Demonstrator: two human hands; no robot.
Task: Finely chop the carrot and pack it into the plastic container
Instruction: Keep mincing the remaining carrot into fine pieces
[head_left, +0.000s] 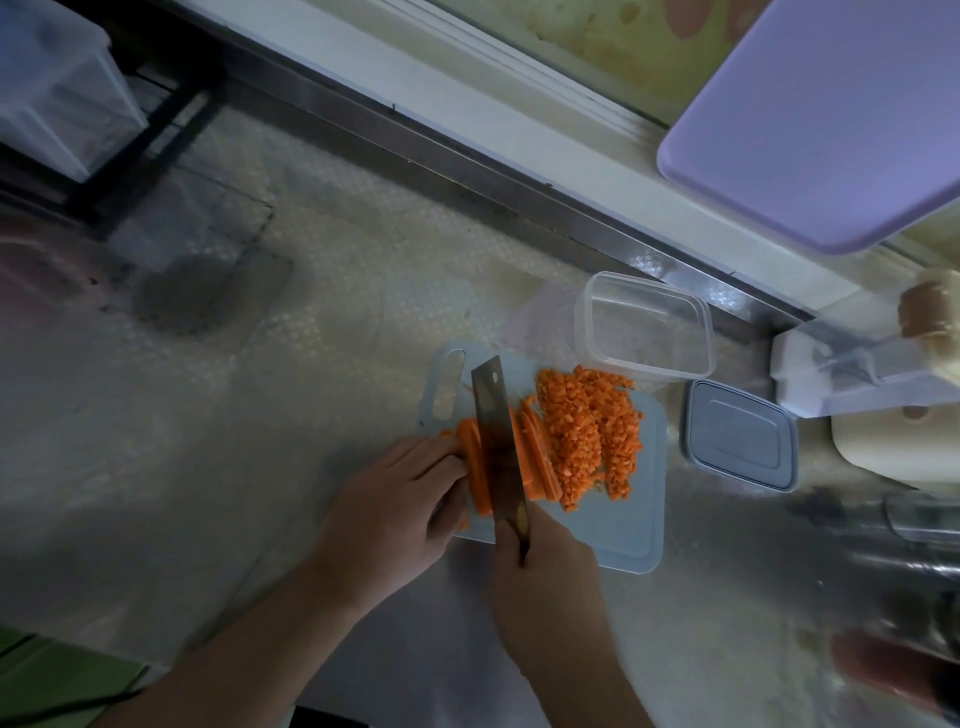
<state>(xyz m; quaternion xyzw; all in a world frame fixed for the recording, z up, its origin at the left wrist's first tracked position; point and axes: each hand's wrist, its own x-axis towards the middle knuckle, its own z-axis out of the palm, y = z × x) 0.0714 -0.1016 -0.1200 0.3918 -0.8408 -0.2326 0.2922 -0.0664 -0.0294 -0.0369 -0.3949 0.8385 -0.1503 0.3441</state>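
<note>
On a pale blue cutting board (613, 525) lies a carrot piece (475, 467), cut lengthwise into slabs, with more slabs (540, 452) to the right of the blade. My left hand (395, 504) holds the carrot piece from the left with curled fingers. My right hand (545, 566) grips the handle of a cleaver (498, 441), whose blade stands in the carrot. A heap of finely diced carrot (592, 436) covers the board's right part. An empty clear plastic container (644, 322) stands just behind the board.
The container's grey lid (737, 436) lies right of the board. A purple board (831, 119) leans at the upper right. White and cream items (862, 384) crowd the right edge. A drain (208, 296) sits in the steel counter at the left.
</note>
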